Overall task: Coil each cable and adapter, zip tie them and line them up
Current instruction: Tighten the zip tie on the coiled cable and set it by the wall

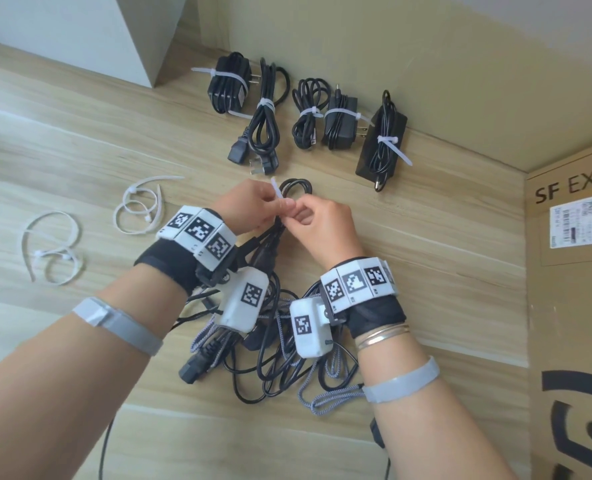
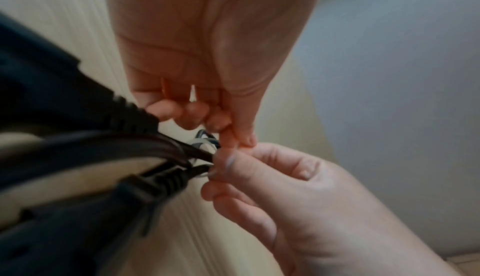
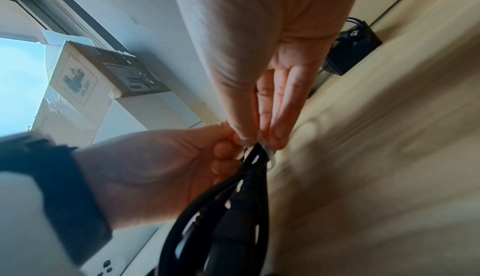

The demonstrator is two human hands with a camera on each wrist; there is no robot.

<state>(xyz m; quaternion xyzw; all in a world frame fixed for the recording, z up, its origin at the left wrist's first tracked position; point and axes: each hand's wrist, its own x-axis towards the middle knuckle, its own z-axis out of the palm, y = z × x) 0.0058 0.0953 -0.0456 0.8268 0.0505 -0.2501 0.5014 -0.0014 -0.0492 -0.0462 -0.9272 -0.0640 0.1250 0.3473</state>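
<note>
Over the wooden floor I hold up a coiled black cable with a white zip tie looped round it. My left hand pinches the tie, whose tail sticks up past the thumb, and its other fingers curl against the coil. My right hand pinches the tie from the other side. In the left wrist view the cable and tie sit between the left hand and right hand. The right wrist view shows the right hand on the tie and the left hand beside the cable.
Several tied bundles lie in a row by the wall, from an adapter at the left to a large adapter at the right. Loose zip ties lie at the left. A tangled pile of cables sits under my wrists. A cardboard box stands at the right.
</note>
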